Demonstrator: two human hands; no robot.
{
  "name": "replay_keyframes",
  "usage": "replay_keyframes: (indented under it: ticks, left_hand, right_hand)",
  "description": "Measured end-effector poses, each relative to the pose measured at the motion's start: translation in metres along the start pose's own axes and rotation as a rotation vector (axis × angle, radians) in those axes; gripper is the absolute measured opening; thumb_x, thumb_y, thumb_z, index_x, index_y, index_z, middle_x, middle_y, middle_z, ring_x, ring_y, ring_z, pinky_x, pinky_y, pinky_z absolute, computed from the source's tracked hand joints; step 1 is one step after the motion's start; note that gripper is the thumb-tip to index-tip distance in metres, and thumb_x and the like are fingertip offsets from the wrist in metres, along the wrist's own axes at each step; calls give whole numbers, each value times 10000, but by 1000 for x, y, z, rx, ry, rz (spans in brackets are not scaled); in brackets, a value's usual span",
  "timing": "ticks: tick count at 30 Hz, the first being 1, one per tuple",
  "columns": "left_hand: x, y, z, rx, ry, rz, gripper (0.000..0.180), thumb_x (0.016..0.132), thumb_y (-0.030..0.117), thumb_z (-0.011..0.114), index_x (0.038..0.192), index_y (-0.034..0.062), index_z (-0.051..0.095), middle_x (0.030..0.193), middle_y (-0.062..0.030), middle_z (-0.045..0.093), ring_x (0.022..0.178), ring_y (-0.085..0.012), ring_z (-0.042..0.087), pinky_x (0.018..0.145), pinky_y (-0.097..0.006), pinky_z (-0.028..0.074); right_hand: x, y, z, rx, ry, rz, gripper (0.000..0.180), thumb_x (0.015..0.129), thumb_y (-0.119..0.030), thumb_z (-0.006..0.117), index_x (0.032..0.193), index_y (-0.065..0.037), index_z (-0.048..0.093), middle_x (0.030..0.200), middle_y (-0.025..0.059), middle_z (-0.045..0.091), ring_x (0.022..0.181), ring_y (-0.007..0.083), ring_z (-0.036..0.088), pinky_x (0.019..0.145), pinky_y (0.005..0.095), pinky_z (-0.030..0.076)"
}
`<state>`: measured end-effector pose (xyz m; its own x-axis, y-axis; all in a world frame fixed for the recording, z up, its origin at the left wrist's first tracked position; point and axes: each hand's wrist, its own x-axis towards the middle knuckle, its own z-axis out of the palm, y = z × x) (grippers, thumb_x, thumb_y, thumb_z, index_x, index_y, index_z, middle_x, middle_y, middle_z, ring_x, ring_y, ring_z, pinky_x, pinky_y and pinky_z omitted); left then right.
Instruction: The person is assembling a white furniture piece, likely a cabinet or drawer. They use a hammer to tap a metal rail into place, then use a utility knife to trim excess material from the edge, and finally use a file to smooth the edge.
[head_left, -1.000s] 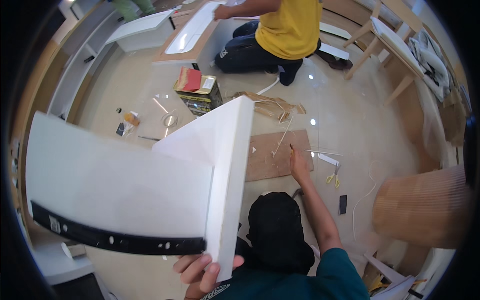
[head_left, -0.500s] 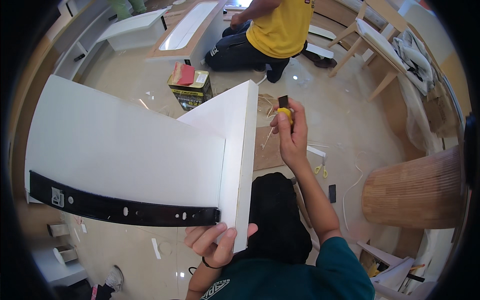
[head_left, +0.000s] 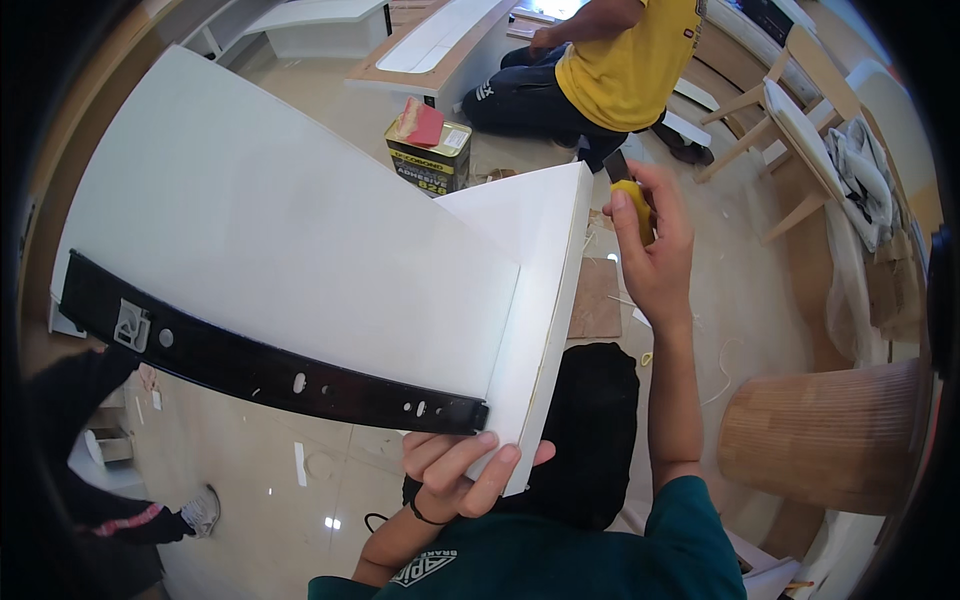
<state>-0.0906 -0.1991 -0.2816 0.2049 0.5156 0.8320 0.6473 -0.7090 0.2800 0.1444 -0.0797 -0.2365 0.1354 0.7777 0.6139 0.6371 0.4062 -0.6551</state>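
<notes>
A person's left hand clamps the lower corner of a raised white drawer panel while the right hand, closed around a yellow utility knife, nears its edge, where a wobble could gouge the panel.

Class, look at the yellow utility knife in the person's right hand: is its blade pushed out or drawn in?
Pushed out. A short grey blade sticks up from the yellow utility knife above the right hand, beside the white panel's edge.
</notes>
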Motion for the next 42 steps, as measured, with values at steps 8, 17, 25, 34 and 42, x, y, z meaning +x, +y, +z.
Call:
replay_keyframes:
  ticks: [8,17,25,34,42]
  left_hand:
    - [3,-2,0,-18,-12,33,471,819,424,778,1132,215,495,1033,-17,431,898,-176,424,675,-233,393]
    - [-5,4,15,-14,138,-39,305,845,448,743,1089,287,657,1015,66,474,885,-113,430,777,-273,377]
    - [-13,7,18,39,214,-45,243,887,441,691,1068,289,636,1030,67,491,830,-97,434,790,-301,383]
    - [-8,2,14,61,150,14,315,894,501,659,1101,289,554,1018,31,437,886,-133,406,752,-260,403]
    - [-9,4,17,31,188,-20,247,876,435,699,1058,289,618,1031,51,483,831,-104,427,760,-277,375]
  right_hand:
    - [23,-11,0,-309,-108,-286,241,877,-33,609,1118,-38,613,1020,117,614,842,302,638,715,353,510]
    - [20,-16,4,-477,-98,-323,231,866,-18,604,1089,-53,648,1009,94,632,843,285,644,702,352,509]
    - [10,-18,11,-566,-31,-443,248,820,55,607,1052,-16,656,976,110,640,833,281,643,708,349,510]
    - [-1,-24,11,-585,-19,-506,255,804,76,610,1039,-6,669,957,128,641,813,278,640,689,348,508]
    - [-28,-42,3,-469,-121,-469,274,805,78,609,1055,-14,677,953,153,628,805,297,629,683,345,501]
